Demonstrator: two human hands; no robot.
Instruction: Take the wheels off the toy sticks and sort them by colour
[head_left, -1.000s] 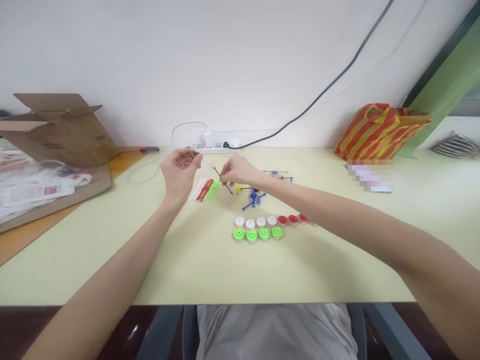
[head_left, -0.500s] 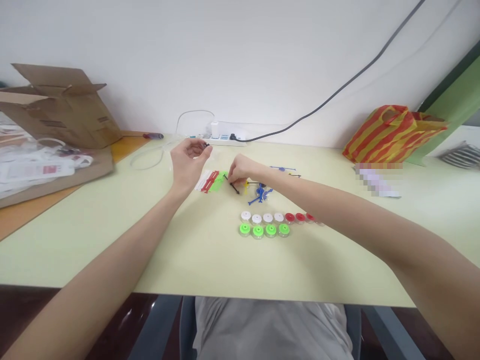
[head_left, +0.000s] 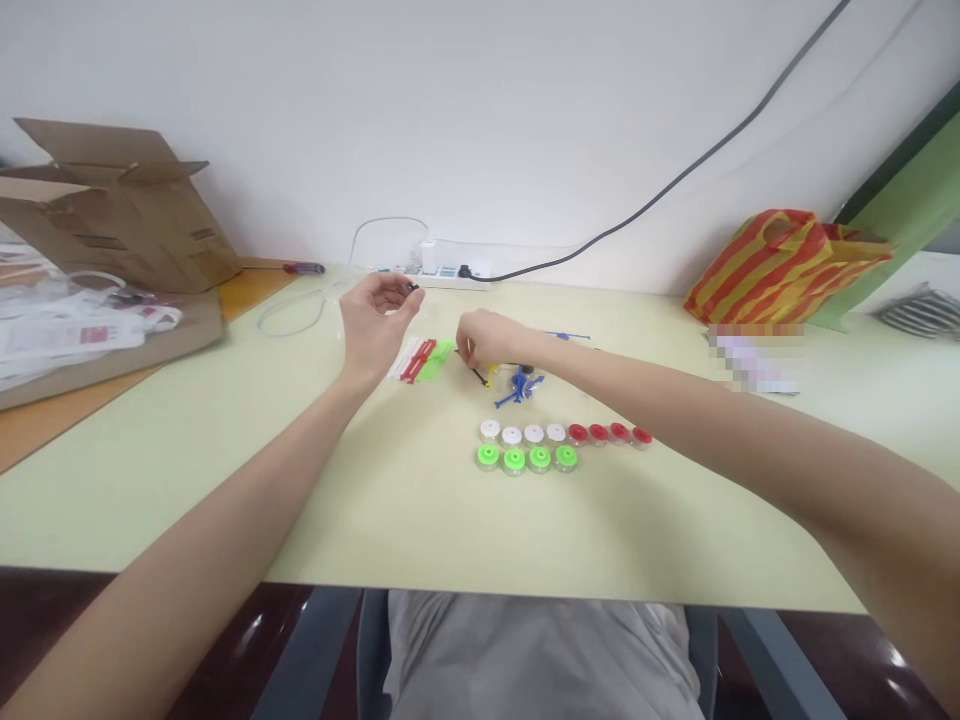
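My left hand (head_left: 379, 325) is raised over the back of the table, thumb and fingertips pinching a small black piece (head_left: 412, 287) mostly hidden by the fingers. Lower and to the right, my right hand (head_left: 484, 338) has its fingers closed on a thin black plastic rod (head_left: 478, 377) with widened ends. White strips (head_left: 405, 358), red strips (head_left: 418, 361) and green strips (head_left: 434, 362) lie side by side between the hands. Close to my right hand are a yellow piece (head_left: 492, 376) and a cluster of blue rods (head_left: 517, 385), partly under the forearm.
Nearer me stand rows of white wheels (head_left: 511, 436), red wheels (head_left: 598, 432) and green wheels (head_left: 514, 460). A power strip (head_left: 450, 279) lies along the wall. To the left is an open cardboard box (head_left: 142, 220); to the right, a striped bag (head_left: 780, 270).
My right hand has shifted slightly right, and the black rod has moved right with it. My left hand keeps its pinch in nearly the same place.
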